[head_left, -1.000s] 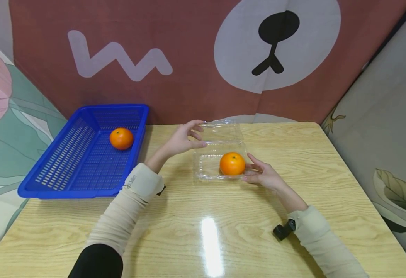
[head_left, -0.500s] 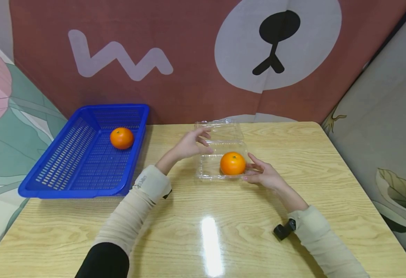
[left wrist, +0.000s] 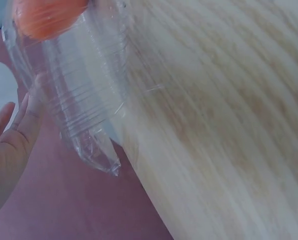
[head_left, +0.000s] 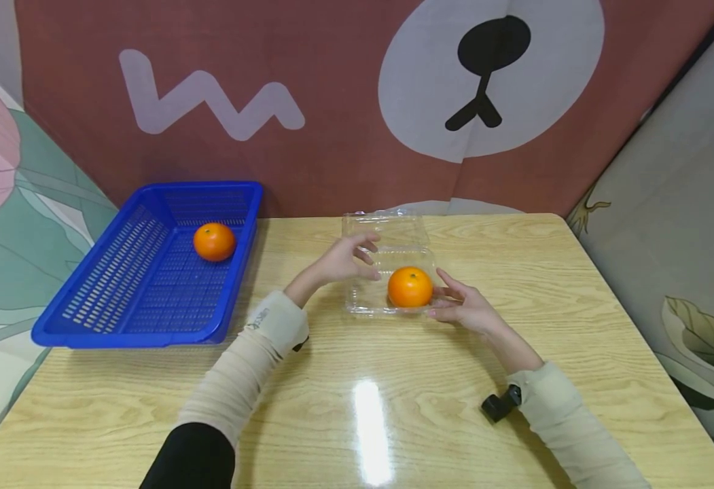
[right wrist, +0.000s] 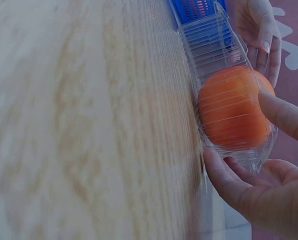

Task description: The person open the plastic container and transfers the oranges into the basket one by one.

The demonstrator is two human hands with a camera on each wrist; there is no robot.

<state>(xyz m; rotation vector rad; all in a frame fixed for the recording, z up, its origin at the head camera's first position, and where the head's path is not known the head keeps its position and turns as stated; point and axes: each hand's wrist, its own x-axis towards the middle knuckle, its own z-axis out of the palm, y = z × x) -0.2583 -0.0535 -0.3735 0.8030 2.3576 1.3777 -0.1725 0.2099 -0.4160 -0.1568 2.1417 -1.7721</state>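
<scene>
A clear plastic clamshell container [head_left: 365, 299] sits on the table with its lid [head_left: 393, 231] folded back behind it. In its right half rests an orange [head_left: 410, 286], seen through the ribbed wall in the right wrist view. My right hand [head_left: 463, 305] holds the container's right end near the front corner, thumb and fingers curved round it. Over the container's left part hovers my left hand [head_left: 347, 260], fingers loosely bent and holding nothing. In the left wrist view, whether its fingertips touch the plastic is unclear.
A blue plastic basket [head_left: 143, 338] stands at the left of the wooden table [head_left: 454, 435], with a second orange [head_left: 214, 242] inside. A cloth printed with a bear face [head_left: 344, 163] hangs behind the table's back edge.
My left hand has moved right and slightly toward me, from the container's left back corner to over its left part. My right hand and the orange have stayed in place.
</scene>
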